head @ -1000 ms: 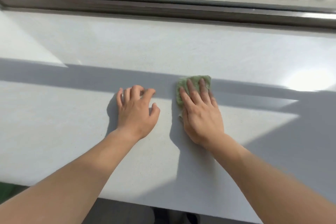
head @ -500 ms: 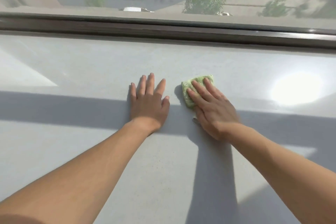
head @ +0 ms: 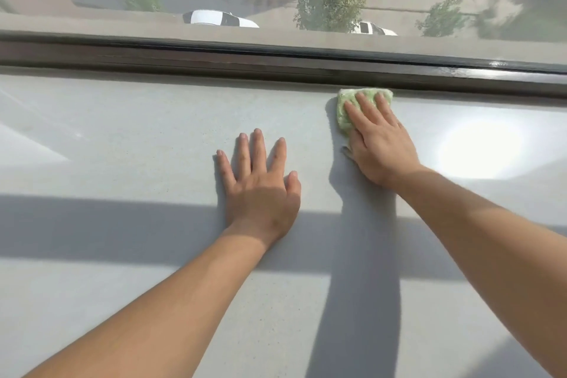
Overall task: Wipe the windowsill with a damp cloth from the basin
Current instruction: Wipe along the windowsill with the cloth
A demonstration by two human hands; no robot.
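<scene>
A folded green cloth (head: pixel 345 113) lies on the pale grey windowsill (head: pixel 122 132), at its far edge right against the dark window frame. My right hand (head: pixel 379 143) presses flat on the cloth, fingers spread over it, so only its top and left edges show. My left hand (head: pixel 260 187) rests palm down on the bare sill, fingers apart, nearer to me and left of the cloth. No basin is in view.
The dark window frame (head: pixel 214 55) runs across the back of the sill, with glass above it looking down on a street, cars and trees. Shadow bands cross the sill and a bright sun glare (head: pixel 478 147) lies at the right.
My right hand has pushed the cloth away from me, from mid-sill up to the window frame. My left hand opened from curled fingers to flat and stayed about mid-sill.
</scene>
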